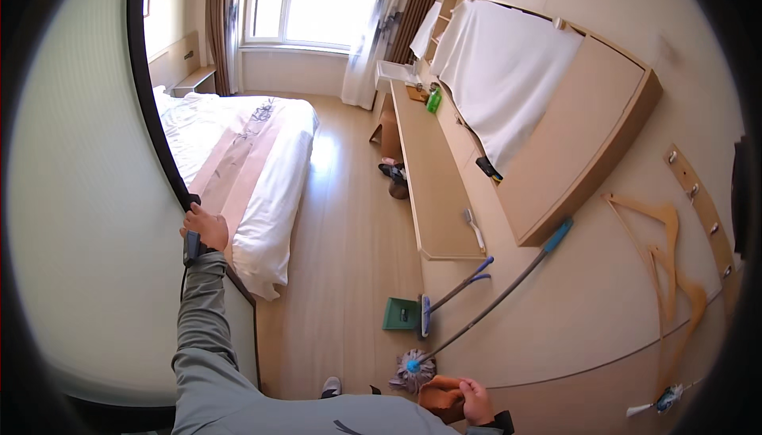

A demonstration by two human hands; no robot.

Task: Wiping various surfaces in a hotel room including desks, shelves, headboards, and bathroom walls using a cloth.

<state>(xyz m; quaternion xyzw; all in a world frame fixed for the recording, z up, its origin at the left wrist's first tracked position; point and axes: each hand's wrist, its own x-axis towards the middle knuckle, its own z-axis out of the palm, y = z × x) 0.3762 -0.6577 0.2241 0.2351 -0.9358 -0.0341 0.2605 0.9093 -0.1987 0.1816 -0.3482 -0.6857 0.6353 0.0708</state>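
My left hand [208, 227] is closed at the dark-framed edge of a frosted glass door [79, 197] on the left. A small black handle-like piece [191, 200] sticks out just beyond my fingers. Low in front of my body, my right hand [478, 402] grips an orange-brown cloth [441, 397], which hangs in folds. Close beyond the cloth, the grey head of a mop [413, 367] rests on the floor, its long handle leaning to the right against the wall.
A green dustpan [400, 314] and a broom [427, 316] stand by the desk [440, 173], which carries a brush [475, 230] and a green bottle [433, 100]. A bed [274, 173] lies beyond the door. Wooden hangers [671, 229] hang on the right wall. A window [309, 2] is at the back.
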